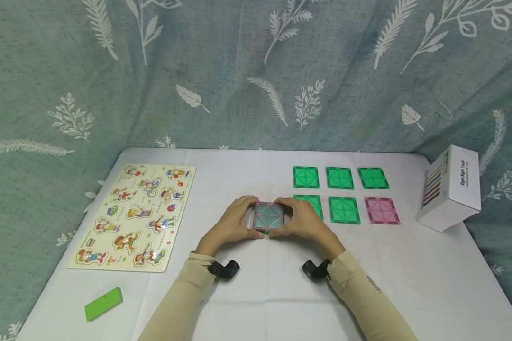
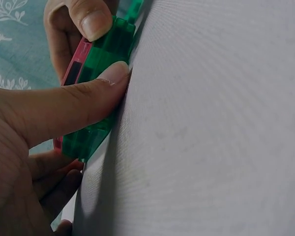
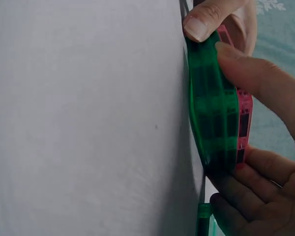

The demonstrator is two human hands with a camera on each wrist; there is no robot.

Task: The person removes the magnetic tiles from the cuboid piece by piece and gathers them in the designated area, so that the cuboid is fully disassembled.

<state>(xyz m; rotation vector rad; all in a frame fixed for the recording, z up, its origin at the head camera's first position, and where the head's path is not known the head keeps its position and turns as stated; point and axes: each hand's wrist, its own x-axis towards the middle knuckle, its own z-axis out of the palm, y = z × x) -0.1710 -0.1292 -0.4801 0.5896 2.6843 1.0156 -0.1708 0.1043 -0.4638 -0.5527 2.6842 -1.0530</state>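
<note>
Left hand point(image 1: 232, 221) and right hand point(image 1: 306, 220), fingers point(image 3: 265, 177) part-curled, grip one pink-topped green tile stack point(image 1: 269, 216); white box point(image 1: 450, 189), contents hidden.

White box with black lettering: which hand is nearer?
Right. The right hand holds the translucent pink and green tile stack on the side toward the white box; the left hand holds its far side.
</note>
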